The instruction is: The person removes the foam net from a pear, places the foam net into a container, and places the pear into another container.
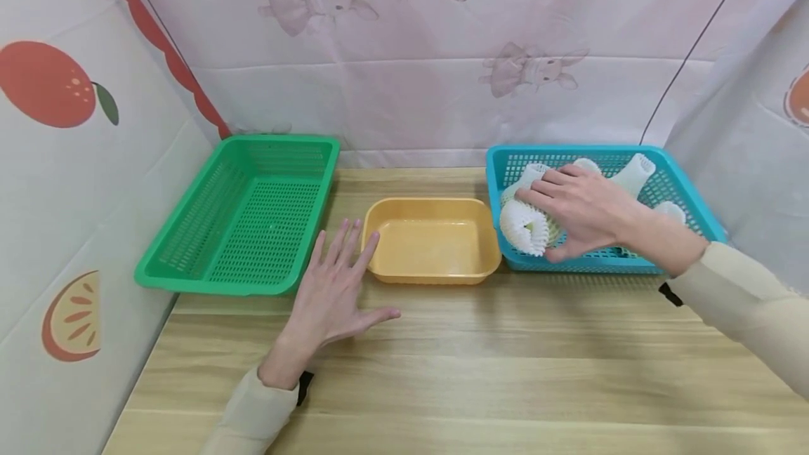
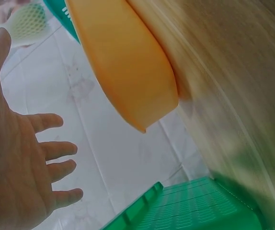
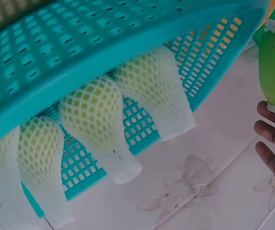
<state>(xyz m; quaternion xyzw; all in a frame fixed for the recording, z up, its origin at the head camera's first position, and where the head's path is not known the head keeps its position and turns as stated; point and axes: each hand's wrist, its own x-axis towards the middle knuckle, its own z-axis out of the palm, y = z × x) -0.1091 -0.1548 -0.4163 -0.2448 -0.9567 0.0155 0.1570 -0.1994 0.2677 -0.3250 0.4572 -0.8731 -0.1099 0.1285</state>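
My right hand (image 1: pixel 584 209) is over the left part of the blue basket (image 1: pixel 607 267), gripping a green fruit in a white foam net (image 1: pixel 527 227) between thumb and fingers. In the right wrist view this netted fruit (image 3: pixel 274 67) shows bare green skin where the net gapes; its exact kind is unclear. Several more netted fruits (image 3: pixel 92 112) lie in the basket, partly hidden by my hand in the head view. My left hand (image 1: pixel 331 297) hovers with fingers spread and holds nothing, by the near left corner of the yellow tray (image 1: pixel 432 277).
A green basket (image 1: pixel 268 230) with slotted walls stands to the left, its right side near my left fingertips. The yellow tray sits between the two baskets on the wooden table (image 1: pixel 468 371). Printed cloth (image 1: pixel 404 104) hangs behind and on both sides.
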